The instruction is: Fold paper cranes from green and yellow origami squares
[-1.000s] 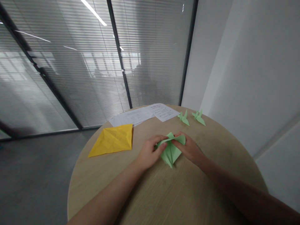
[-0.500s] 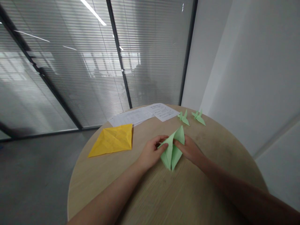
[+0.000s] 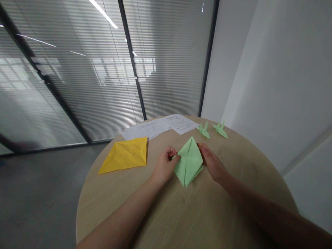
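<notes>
Reaches in from below with both forearms over the round table (image 3: 181, 218). Pinches the left corner of the green folded paper (image 3: 188, 162) between thumb and curled fingers of the left hand (image 3: 164, 166); grips its right edge with the right hand (image 3: 212, 162), fingers partly hidden. Holds it tilted up mid-table, lower tip at the tabletop. Farther off: yellow folded sheet (image 3: 124, 155), printed sheets (image 3: 160, 127), two paper cranes (image 3: 204, 131).

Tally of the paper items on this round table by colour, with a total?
Green: 3, the held green piece between left hand and right hand, plus two small green figures
Yellow: 1, the yellow folded sheet
White: 2, the white printed sheets
Total: 6
</notes>
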Motion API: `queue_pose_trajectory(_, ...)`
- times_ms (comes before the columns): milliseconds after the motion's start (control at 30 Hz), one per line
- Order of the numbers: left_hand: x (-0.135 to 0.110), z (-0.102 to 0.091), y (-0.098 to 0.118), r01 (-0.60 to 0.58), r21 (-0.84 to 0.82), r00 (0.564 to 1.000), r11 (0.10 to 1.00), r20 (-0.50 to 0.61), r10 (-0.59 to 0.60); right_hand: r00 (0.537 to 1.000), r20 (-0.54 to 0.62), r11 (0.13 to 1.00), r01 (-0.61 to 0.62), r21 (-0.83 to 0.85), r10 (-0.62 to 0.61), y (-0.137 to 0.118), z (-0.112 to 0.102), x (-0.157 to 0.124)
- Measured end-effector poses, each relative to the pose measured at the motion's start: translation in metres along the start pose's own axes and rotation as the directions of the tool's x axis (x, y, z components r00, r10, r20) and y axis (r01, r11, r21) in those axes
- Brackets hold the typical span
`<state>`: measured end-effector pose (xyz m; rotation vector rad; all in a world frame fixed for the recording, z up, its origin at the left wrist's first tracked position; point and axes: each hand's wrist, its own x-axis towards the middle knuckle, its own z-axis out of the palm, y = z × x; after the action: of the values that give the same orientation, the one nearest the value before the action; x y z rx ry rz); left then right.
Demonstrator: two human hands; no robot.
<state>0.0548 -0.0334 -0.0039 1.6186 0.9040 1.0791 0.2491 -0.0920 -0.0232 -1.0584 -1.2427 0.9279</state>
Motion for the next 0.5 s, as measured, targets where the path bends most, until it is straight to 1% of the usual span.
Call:
queue_pose_trajectory(67, 0.001, -0.002, -0.002, -0.032, 0.01, 0.999, 0.999, 0.007, 0.032, 1.0, 0.007, 0.999, -0.014, 0.036, 0.014, 0.001, 0.001, 0.001)
queue_pose_trajectory(167, 0.002, -0.004, -0.003, -0.034, 0.041, 0.999, 0.999, 0.039, 0.033, 0.999, 0.001, 0.999, -0.037, 0.031, 0.037, 0.005, 0.001, 0.002)
queue_pose_trajectory(333, 0.0, -0.005, 0.003, 0.024, 0.17, 1.0, 0.985, 0.016, -0.027, 0.993, 0.016, 0.993, -0.115, 0.027, 0.115, 0.011, -0.001, 0.005)
queue_pose_trajectory(500, 0.0, -0.008, 0.008, 0.0, 0.171, 1.0, 0.985, -0.001, 0.0, 0.989, 0.009, 0.989, -0.15, -0.01, 0.15, 0.012, -0.002, 0.008)
